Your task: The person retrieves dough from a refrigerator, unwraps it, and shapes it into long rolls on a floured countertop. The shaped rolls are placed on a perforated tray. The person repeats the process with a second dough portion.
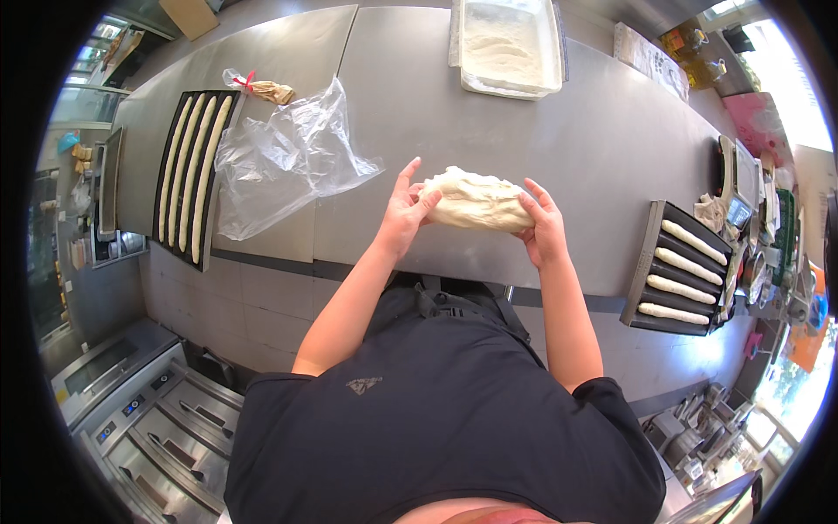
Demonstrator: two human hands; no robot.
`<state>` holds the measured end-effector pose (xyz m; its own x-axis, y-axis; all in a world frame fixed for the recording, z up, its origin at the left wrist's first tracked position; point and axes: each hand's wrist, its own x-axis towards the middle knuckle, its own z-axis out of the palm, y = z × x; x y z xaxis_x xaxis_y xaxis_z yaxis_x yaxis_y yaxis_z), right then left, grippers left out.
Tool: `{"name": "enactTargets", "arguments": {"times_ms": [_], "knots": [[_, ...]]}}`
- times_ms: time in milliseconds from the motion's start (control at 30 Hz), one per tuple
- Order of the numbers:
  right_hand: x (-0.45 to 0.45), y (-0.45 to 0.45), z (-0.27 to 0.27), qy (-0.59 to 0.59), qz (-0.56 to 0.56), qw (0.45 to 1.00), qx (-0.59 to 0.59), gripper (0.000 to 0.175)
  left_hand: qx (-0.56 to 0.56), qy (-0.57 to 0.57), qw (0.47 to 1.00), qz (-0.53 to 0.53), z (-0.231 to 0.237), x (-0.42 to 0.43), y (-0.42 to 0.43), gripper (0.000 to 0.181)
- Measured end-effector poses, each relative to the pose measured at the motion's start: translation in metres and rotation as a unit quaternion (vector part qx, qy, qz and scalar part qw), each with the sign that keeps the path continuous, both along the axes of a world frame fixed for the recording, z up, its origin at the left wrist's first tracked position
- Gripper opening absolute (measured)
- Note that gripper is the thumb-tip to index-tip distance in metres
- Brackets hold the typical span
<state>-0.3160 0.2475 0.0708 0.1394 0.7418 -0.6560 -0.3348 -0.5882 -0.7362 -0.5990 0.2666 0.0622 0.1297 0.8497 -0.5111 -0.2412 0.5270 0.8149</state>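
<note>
A thick, lumpy piece of pale dough (476,202) spans the gap between my hands, over the near part of the steel worktable (419,118). My left hand (407,213) grips its left end, thumb on top and index finger raised off it. At the right end my right hand (543,219) holds it the same way, thumb on the upper face. The fingers beneath the dough are mostly hidden. Whether its underside touches the steel, I cannot tell. Left of my left hand lies a crumpled clear plastic sheet (294,157).
A tub of flour (510,52) stands at the far side. Black baguette trays with long dough strips flank me, one left (203,177), one right (684,268). Near the left tray lies a red-tied plastic bag (268,90). A digital scale (740,190) sits at the right end.
</note>
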Motion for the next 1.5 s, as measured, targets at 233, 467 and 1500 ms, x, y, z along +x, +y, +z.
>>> {"name": "enactTargets", "arguments": {"times_ms": [233, 467, 1500], "knots": [[0.076, 0.024, -0.099, -0.302, -0.077, 0.947, 0.083, 0.051, 0.178, 0.445, 0.876, -0.048, -0.107, -0.058, 0.005, 0.057], [0.024, 0.190, -0.010, -0.332, 0.108, 0.891, 0.290, 0.032, 0.324, 0.649, 0.667, -0.171, -0.154, -0.081, 0.018, 0.071], [-0.015, 0.217, -0.022, -0.512, 0.223, 0.778, 0.287, 0.053, 0.317, 0.627, 0.696, -0.150, -0.158, -0.085, 0.022, 0.069]]}}
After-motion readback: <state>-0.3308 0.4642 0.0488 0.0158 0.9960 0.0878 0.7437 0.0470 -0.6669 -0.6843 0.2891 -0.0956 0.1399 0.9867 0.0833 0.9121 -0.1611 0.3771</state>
